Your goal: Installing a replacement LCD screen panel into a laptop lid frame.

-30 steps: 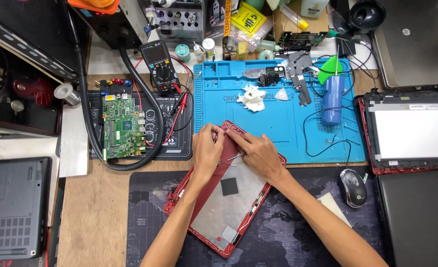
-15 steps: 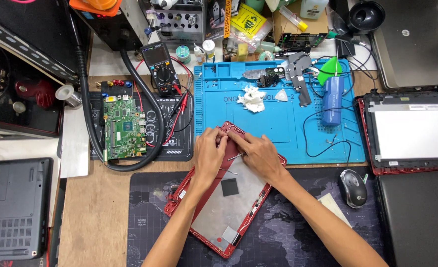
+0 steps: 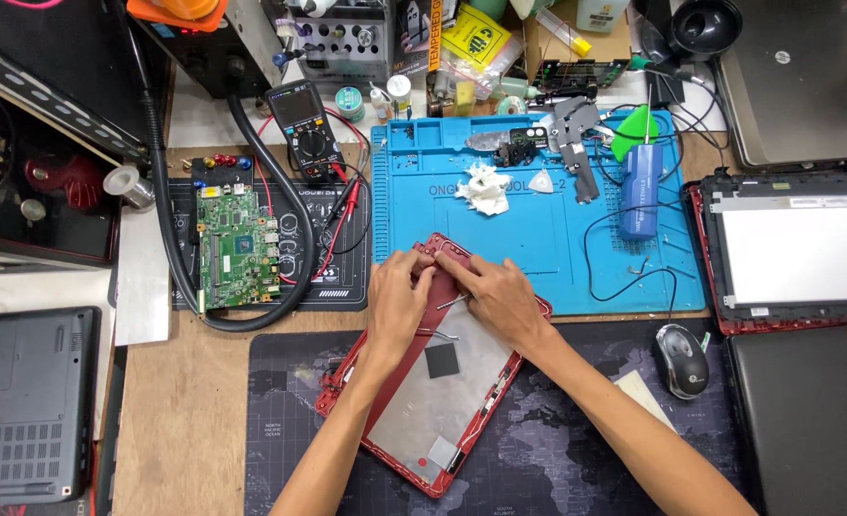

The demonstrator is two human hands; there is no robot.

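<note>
Red laptop lid shell (image 3: 433, 401), tilted across blue repair mat (image 3: 538, 258) and dark desk mat; left hand (image 3: 397, 304) and right hand (image 3: 500, 298) fingers pinched at upper edge; prying step, steady pressure needed next.

White laptop screen (image 3: 801, 253), desk's right

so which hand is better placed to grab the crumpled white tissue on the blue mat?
Right, probably. The right hand rests on the upper end of the red laptop cover, almost directly below the tissue. The left hand sits further left, pressing the cover's edge, so it would have to cross over.
</note>
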